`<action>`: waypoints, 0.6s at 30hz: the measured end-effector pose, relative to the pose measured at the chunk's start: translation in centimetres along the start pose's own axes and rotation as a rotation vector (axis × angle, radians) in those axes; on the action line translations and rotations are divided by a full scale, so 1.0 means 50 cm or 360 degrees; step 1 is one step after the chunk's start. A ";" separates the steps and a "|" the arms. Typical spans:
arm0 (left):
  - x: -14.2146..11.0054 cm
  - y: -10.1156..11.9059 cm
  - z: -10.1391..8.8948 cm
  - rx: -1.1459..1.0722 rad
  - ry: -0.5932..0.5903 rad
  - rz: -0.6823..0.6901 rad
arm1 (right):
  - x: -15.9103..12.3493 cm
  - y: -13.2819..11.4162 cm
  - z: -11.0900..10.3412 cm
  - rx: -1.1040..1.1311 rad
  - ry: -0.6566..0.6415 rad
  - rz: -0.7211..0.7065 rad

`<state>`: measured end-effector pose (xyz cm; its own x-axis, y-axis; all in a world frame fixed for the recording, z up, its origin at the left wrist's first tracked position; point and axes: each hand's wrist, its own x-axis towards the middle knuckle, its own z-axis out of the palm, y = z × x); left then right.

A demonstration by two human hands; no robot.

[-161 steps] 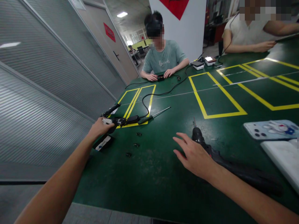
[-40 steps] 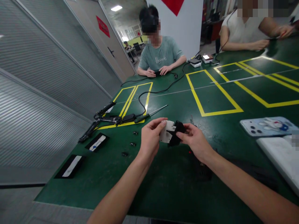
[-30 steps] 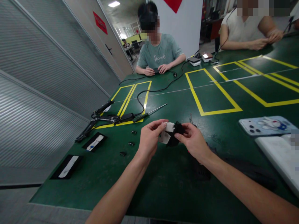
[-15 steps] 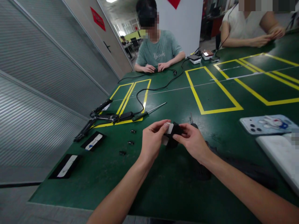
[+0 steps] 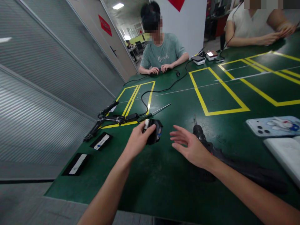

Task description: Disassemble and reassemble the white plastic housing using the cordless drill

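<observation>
My left hand [image 5: 137, 140] grips a black boxy part [image 5: 155, 133] with a white piece on its near side and a bit of blue at its right edge. To the right, my right hand [image 5: 192, 148] is raised over the table, empty, its fingers stretched out and apart from the part. Under and beside that hand lies a black power drill [image 5: 199, 132], its bit pointing away from me and its body partly covered by my forearm. Behind the held part rests a screwdriver [image 5: 160, 109] with a dark green handle.
Two black pieces with white strips, one farther [image 5: 101, 141] and one nearer [image 5: 76, 164], lie left on the green table [image 5: 150, 187]. Beyond them is a black jointed device [image 5: 100, 120] with a cable. A phone [image 5: 274, 126] lies right. Two people sit opposite.
My right hand has let go of the black part and opened to its right. My left hand has carried the part left. Small black pieces seen earlier are now hidden behind my left hand.
</observation>
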<state>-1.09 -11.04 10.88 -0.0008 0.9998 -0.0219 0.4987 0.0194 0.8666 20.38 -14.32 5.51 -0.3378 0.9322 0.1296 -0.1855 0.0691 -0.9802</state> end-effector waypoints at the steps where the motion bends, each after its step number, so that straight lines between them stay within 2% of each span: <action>1: 0.007 -0.013 -0.041 0.0002 0.0072 -0.0058 | 0.000 0.002 0.000 -0.0045 0.0035 0.0004; 4: 0.019 -0.045 -0.154 0.0008 0.0324 -0.0228 | 0.003 0.003 -0.001 -0.0084 0.0069 0.0006; 6: 0.012 -0.055 -0.187 -0.0012 0.0405 -0.0334 | 0.004 0.001 0.002 -0.0110 0.0058 0.0018; 7: 0.004 -0.055 -0.182 -0.0060 0.0366 -0.0363 | 0.004 0.000 0.004 -0.0118 0.0043 0.0028; 9: -0.020 -0.047 -0.132 -0.0225 0.0111 -0.0374 | 0.003 0.002 0.009 -0.0112 -0.0018 0.0056; 12: -0.052 -0.023 0.001 -0.0373 -0.0104 -0.0265 | 0.003 0.006 0.009 -0.0066 -0.0114 0.0083; 14: -0.056 -0.006 0.081 -0.0589 -0.0237 -0.0212 | 0.005 0.007 0.003 -0.0039 -0.0063 0.0069; 16: -0.047 0.006 0.129 -0.0788 -0.0203 -0.0180 | 0.009 0.004 -0.004 -0.0009 0.0062 0.0033; 18: -0.031 0.013 0.144 -0.0891 -0.0170 -0.0192 | 0.012 -0.002 -0.007 0.0040 0.0181 -0.0005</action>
<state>5.48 -12.65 7.87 0.0730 0.9841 -0.1617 -0.0335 0.1645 0.9858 20.51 -13.63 5.62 -0.2303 0.9665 0.1135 -0.2100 0.0645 -0.9756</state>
